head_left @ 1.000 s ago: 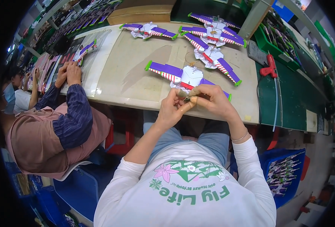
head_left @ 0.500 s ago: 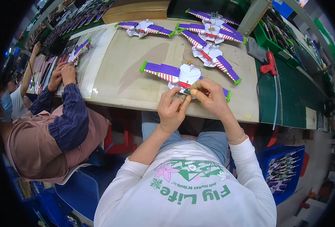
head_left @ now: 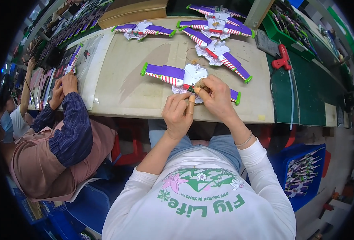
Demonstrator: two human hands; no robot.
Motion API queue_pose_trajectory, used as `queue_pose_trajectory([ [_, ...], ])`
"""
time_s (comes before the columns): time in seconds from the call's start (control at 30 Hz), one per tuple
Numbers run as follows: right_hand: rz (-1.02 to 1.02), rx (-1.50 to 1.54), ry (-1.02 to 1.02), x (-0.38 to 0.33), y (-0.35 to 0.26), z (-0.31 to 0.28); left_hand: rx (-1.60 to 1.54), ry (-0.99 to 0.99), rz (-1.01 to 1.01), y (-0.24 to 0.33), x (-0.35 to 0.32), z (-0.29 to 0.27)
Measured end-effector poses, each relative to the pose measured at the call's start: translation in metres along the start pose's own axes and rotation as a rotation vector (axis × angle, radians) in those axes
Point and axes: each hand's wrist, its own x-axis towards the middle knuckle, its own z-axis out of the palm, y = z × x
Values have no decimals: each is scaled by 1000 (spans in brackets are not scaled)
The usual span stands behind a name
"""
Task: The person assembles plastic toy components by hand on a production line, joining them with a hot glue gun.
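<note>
A toy wing set (head_left: 167,73) with purple wings, red-and-white stripes, green tips and a white centre lies on the table before me. At its red middle is a small dark green circuit board (head_left: 191,88). My right hand (head_left: 216,98), with a covering on its thumb, pinches the board's right edge and hides part of the right wing. Close by on the near side, my left hand (head_left: 178,115) has its fingers curled together, one covered in tan. Whatever lies between the left fingertips is too small to make out.
More wing sets (head_left: 216,52) stand at the back, and another (head_left: 143,30) is at the back left. A red glue gun (head_left: 281,58) rests on the right. At left, a co-worker's hands (head_left: 67,86) hold a wing piece. A blue bin (head_left: 305,172) of parts is at lower right.
The view has shifted slightly. The green board now shows more plainly beside my right fingertips, and my left fingers have drawn a little lower. The co-worker's wing piece has turned more upright.
</note>
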Motion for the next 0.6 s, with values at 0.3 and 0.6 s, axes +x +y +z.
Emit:
queue_pose_trajectory([
  [0.3,-198,-278,-35,6,-12,-1,-19,-230,33,-4,15,-34],
  [0.6,-221,-451,-236,14,-17,-7,31,-39,-319,-21,30,-2],
])
